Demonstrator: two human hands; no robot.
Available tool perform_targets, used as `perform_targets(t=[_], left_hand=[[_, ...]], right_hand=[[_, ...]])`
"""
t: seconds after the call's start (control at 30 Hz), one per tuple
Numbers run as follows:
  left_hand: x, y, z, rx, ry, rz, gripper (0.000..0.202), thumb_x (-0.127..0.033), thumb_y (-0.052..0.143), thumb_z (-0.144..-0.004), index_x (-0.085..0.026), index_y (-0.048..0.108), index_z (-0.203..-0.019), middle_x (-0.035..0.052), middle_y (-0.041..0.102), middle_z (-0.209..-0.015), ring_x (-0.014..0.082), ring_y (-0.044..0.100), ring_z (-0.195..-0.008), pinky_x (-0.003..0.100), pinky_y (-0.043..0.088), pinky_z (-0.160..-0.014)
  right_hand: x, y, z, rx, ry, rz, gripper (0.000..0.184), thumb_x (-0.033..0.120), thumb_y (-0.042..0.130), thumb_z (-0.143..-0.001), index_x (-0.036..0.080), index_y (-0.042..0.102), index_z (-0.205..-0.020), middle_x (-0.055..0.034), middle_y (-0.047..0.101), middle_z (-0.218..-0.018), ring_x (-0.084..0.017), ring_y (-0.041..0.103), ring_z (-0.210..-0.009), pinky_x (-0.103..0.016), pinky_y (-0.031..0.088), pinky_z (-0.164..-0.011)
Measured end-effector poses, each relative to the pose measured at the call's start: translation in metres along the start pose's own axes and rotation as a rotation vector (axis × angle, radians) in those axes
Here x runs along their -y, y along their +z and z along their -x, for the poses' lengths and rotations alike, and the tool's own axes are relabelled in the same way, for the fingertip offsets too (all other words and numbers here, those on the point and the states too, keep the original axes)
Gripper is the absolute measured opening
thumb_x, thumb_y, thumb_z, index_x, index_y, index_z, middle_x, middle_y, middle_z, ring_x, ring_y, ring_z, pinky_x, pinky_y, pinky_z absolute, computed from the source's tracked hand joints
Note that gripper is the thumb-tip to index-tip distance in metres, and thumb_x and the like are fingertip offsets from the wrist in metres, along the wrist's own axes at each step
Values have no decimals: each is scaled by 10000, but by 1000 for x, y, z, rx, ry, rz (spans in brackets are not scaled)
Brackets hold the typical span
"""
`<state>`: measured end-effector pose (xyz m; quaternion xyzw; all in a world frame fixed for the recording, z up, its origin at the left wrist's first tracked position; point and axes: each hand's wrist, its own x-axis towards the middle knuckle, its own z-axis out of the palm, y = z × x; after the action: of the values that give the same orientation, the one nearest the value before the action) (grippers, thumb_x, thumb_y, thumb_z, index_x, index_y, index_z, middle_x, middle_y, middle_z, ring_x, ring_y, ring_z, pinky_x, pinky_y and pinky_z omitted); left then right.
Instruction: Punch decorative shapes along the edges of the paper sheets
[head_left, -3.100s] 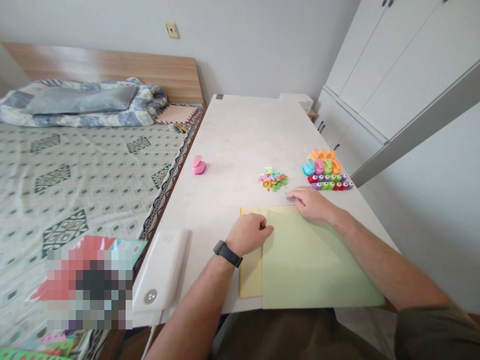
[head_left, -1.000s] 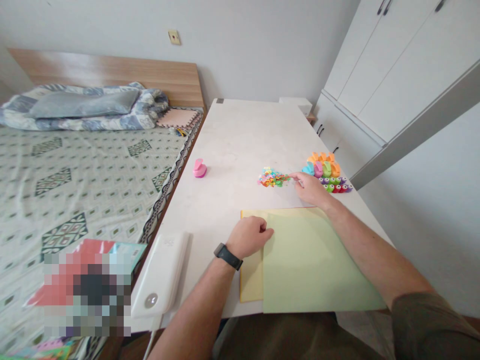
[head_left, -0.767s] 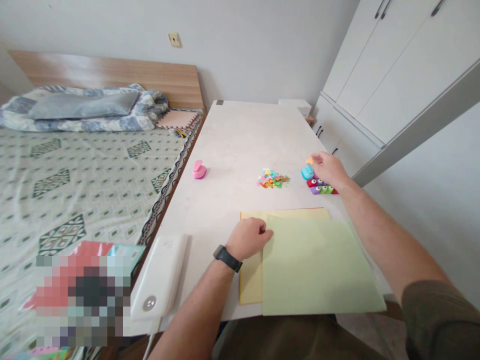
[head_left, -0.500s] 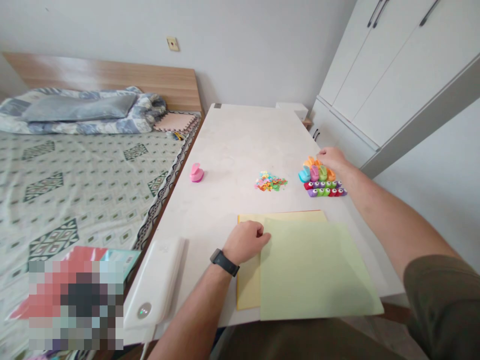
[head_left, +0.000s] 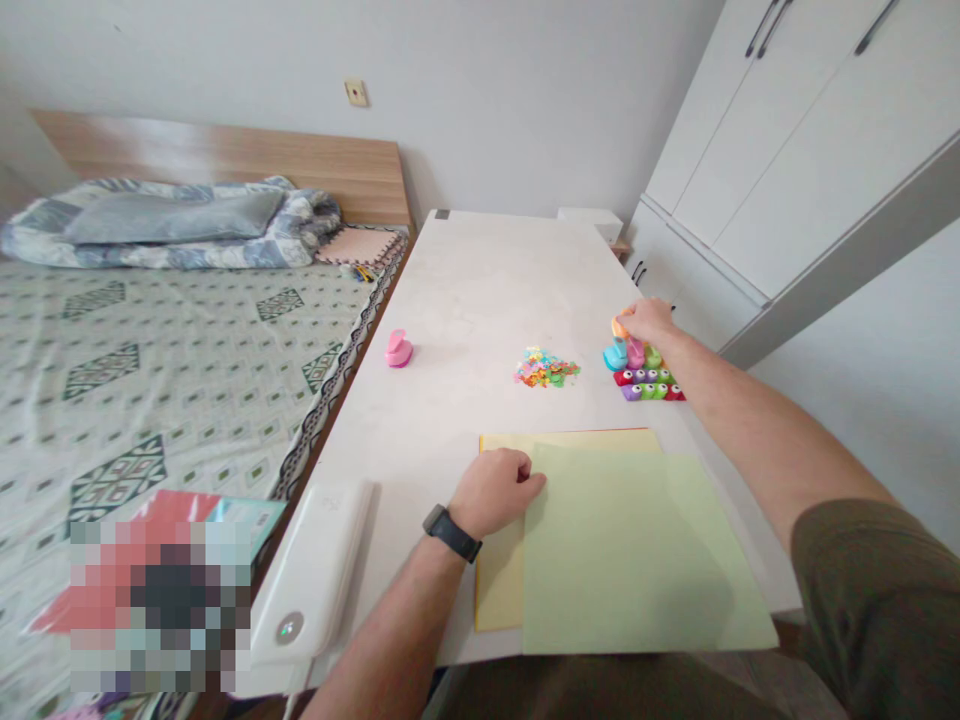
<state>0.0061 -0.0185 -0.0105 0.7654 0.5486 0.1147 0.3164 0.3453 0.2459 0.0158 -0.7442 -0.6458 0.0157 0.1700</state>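
My left hand (head_left: pixel 501 492), wearing a dark watch on the wrist, lies loosely curled on the yellow paper (head_left: pixel 496 590). Its thumb reaches over the left edge of the light green sheet (head_left: pixel 637 550) on top. I see nothing held in those fingers. Stretched out to the right, my right hand (head_left: pixel 651 322) has its fingers closed on an orange craft punch (head_left: pixel 619 328) at the back of a group of punches. In front of it stand a blue punch (head_left: pixel 615 354), a pink punch (head_left: pixel 635 353) and a green one, then two rows of small punches (head_left: pixel 643 391) with eye-like dots. My forearm covers the group's right end.
A pile of colourful paper cutouts (head_left: pixel 547 368) lies mid-table. One pink punch (head_left: pixel 398 348) stands apart at the left. A white device (head_left: pixel 315 570) with a cable is at the near left corner. The bed (head_left: pixel 187 370) borders the table's left side; cabinets (head_left: pixel 795 150) stand right.
My right hand has moved slightly left and closed on the orange punch. My left hand stays on the paper. The whole view has shifted a little.
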Motion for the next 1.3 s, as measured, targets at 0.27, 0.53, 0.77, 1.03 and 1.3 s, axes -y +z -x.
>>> perform_targets(t=[0.27,0.53,0.77,1.03,1.3], left_hand=[[-1,-3,2,-9,9,36,334,-399,553,-850,-184,506,-598,-11,514,-570,114,415,-542,288,231,-555],[0,-6,2,-3,20,169,398,-465,534,-882,-186,481,-604,-30,468,-550,107,373,-534,278,222,-536],[0,-5,2,-27,47,273,429,-491,528,-896,-182,485,-601,-31,481,-546,105,365,-539,267,225,-526],[-3,-6,1,-65,51,295,423,-473,545,-891,-181,466,-594,-38,437,-540,101,350,-538,266,220,-531],[-4,-5,1,-60,44,287,428,-477,538,-896,-183,449,-598,-41,416,-549,102,338,-550,273,219,-539]], right_hand=[[43,-25,62,-188,-22,-818,318,494,675,-841,231,532,-947,-43,680,-921,-188,641,-822,-345,522,-754],[99,-40,190,423,-150,-1341,381,453,798,-782,222,540,-940,4,667,-839,-155,643,-766,-302,529,-697],[100,-30,214,442,-161,-1149,365,454,705,-842,180,660,-1079,-50,698,-951,-178,621,-828,-313,494,-747],[98,-23,222,430,-173,-995,318,398,633,-877,166,683,-1089,-43,683,-923,-167,596,-810,-288,462,-737],[95,-18,219,377,-146,-977,287,401,617,-882,180,675,-1056,-32,678,-890,-169,593,-791,-285,461,-716]])
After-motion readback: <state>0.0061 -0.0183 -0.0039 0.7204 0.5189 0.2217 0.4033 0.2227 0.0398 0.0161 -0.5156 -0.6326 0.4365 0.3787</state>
